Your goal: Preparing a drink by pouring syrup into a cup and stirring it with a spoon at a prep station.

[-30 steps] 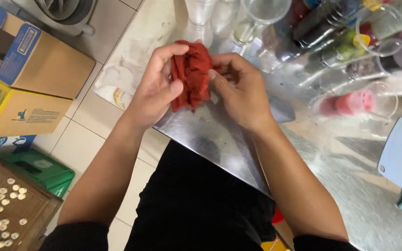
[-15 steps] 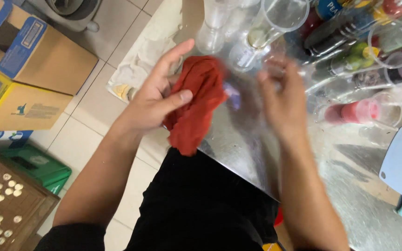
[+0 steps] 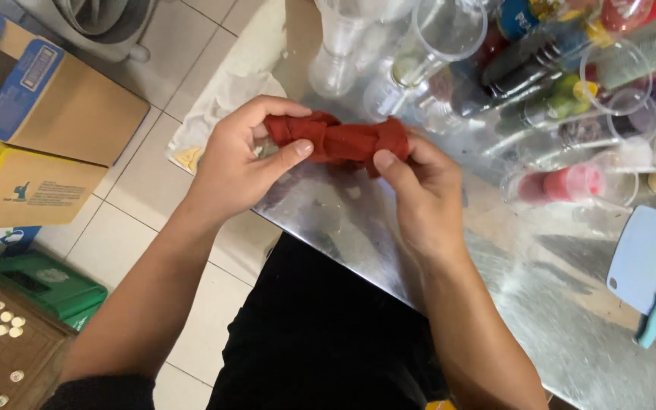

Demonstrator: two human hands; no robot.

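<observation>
Between both closed hands [image 3: 328,171], red cloth [image 3: 339,140]

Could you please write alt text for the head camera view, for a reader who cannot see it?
Two bare hands, left and right, hold a twisted red cloth stretched between them above the corner of a shiny metal table. Clear plastic cups and bottles crowd the table's far side; cardboard boxes sit on the tiled floor.
</observation>
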